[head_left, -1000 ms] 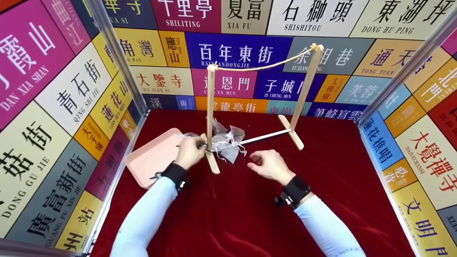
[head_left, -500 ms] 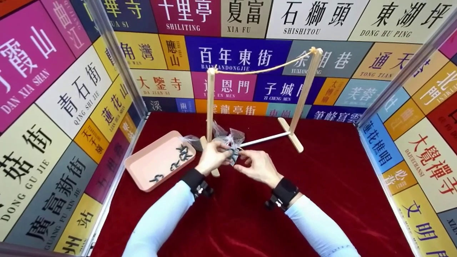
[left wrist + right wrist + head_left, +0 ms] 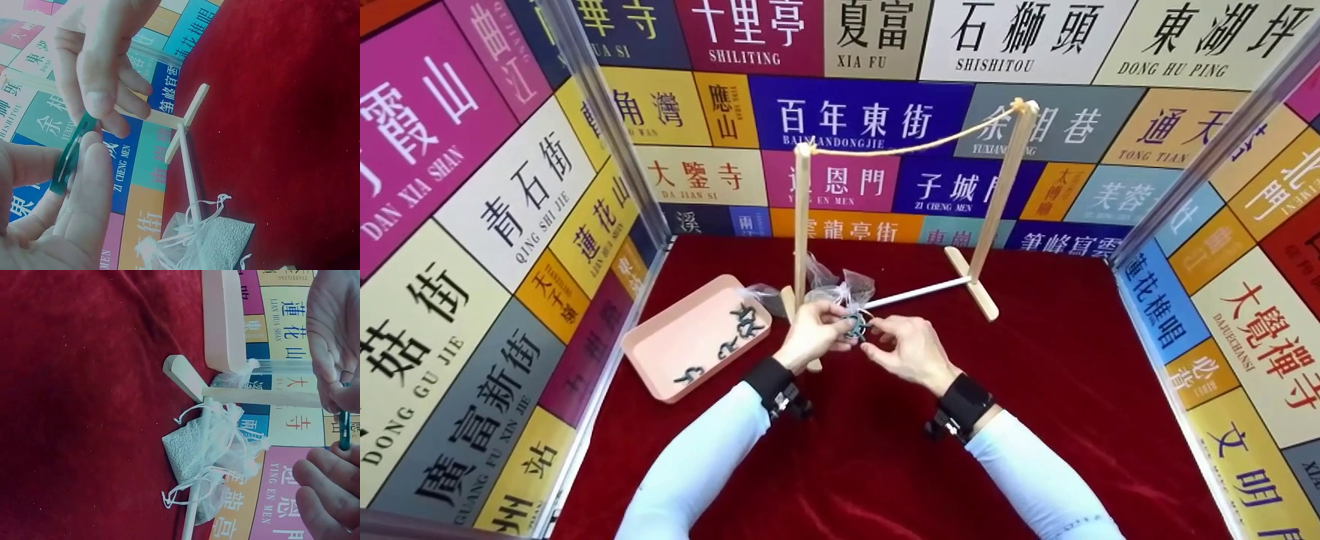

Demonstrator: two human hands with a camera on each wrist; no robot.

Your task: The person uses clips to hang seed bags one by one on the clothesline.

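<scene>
A small dark green clip (image 3: 72, 154) with a metal wire along it is held up in front of the wooden stand (image 3: 804, 225). My left hand (image 3: 814, 330) pinches it between thumb and fingers. On the other side, my right hand (image 3: 913, 349) has its thumb and fingertips at the clip's opposite end, seen in the left wrist view. Just behind the hands, white mesh drawstring bags (image 3: 185, 447) lie against the stand's low white bar (image 3: 919, 291); one holds pale granules. The hands partly hide these bags in the head view.
A pink tray (image 3: 660, 349) at the left holds several dark green clips (image 3: 746, 321) along its right side. A string (image 3: 915, 148) sags between the tops of the two posts. Printed panels (image 3: 855, 112) wall in the red cloth (image 3: 885, 465).
My left hand has come from the tray rightward with a clip, meeting my right hand in front of the bags. Over the last half second the clip has turned slightly between the fingers.
</scene>
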